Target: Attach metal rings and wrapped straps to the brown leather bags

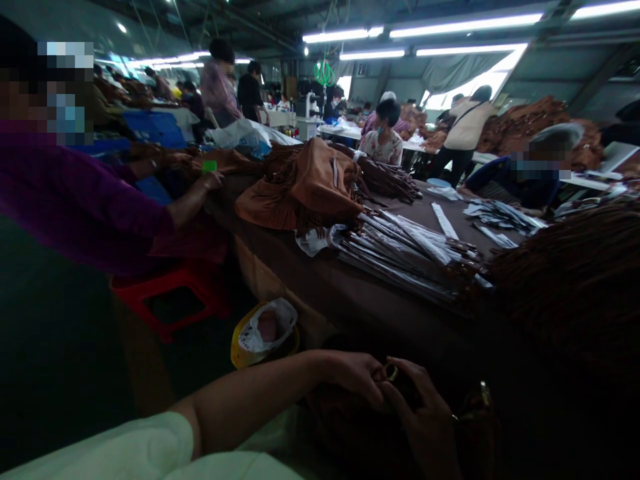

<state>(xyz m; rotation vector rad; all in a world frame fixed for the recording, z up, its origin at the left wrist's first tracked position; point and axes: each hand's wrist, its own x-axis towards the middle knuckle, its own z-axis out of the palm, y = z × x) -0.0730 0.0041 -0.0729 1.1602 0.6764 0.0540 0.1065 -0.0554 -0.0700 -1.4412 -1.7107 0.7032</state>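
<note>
In the lower middle of the head view, a dark brown bag-like piece (345, 417) lies across my lap, much of it lost in shadow. A gold metal ring (391, 372) shows between my hands. My left hand (356, 375) reaches in from the left with its fingers curled and pinched at the ring's near side. From the right, my right hand (423, 400) has its thumb and bent fingers closed around the same ring. More gold hardware (484, 393) glints to the right of my right hand. What lies under my fingertips is hidden.
The dark-covered table (320, 273) holds a brown fringed bag (320, 183), a bundle of plastic-wrapped straps (400, 250) and a dark brown heap (575, 267). A lined yellow bucket (240, 343) and red stool (165, 290) stand left. A purple-sleeved co-worker (90, 200) handles brown material.
</note>
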